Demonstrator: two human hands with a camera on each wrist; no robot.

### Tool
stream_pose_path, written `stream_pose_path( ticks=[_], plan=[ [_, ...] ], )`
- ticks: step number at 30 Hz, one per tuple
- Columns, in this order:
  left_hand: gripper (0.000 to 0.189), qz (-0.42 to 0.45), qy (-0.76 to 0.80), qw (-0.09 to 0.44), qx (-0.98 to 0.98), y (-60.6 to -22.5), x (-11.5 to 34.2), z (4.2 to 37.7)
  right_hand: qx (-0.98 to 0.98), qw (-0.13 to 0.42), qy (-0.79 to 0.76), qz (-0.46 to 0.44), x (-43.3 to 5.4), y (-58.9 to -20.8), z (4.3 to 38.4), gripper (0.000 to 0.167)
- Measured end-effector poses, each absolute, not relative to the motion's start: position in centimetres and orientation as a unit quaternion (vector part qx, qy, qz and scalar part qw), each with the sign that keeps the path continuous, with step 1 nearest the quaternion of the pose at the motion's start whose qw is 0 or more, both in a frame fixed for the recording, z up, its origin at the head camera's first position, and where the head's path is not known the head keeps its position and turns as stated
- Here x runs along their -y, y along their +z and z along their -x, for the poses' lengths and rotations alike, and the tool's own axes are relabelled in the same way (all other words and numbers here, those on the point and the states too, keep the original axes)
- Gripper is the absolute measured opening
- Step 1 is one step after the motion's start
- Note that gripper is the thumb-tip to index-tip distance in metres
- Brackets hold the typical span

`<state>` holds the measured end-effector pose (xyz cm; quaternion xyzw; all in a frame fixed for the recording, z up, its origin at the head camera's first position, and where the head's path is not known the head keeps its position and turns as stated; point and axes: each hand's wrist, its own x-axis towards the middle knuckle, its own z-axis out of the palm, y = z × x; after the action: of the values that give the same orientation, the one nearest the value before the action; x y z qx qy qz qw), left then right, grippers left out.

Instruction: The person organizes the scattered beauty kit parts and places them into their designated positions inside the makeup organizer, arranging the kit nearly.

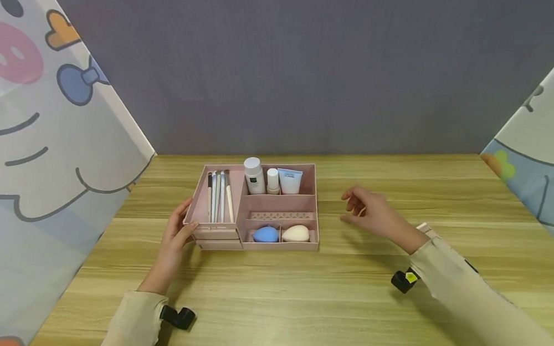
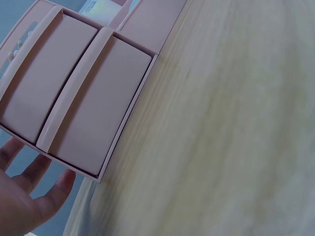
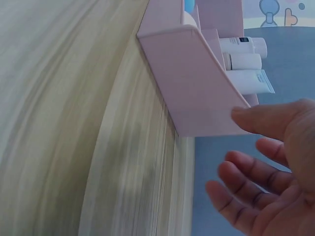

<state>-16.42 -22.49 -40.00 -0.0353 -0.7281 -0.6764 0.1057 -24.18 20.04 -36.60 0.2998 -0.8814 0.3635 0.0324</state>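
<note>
A pink makeup organizer (image 1: 250,247) stands on the table, its two drawers closed at the front left. Several makeup brushes (image 1: 219,198) lie in its left tray. A white bottle (image 1: 255,177), a smaller white-capped bottle (image 1: 273,179) and a white tube (image 1: 289,182) stand in the back compartment. At the front right are a blue makeup sponge (image 1: 266,234) and a cream makeup sponge (image 1: 296,233). My left hand (image 1: 174,241) holds the organizer's front left corner, thumb at the rim and fingers along the side. To its right, my right hand (image 1: 370,211) hovers with loosely curled fingers, holding nothing.
A strip with a dotted pattern (image 1: 280,216) lies in the organizer's middle compartment. Partly hidden beneath the right forearm is a flat pale object (image 1: 428,230) on the wooden table (image 1: 294,308). A grey panel (image 1: 291,74) rises behind, with printed cartoon cloths at both sides.
</note>
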Motion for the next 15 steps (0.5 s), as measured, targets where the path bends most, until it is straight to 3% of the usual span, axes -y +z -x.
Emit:
stream_pose_path(
  ticks=[15],
  plan=[
    [0.053, 0.036, -0.679, 0.107, 0.726, -40.1, 22.5, 16.5, 0.909, -0.100, 0.287, -0.285, -25.5, -35.7, 22.2, 0.051]
  ],
)
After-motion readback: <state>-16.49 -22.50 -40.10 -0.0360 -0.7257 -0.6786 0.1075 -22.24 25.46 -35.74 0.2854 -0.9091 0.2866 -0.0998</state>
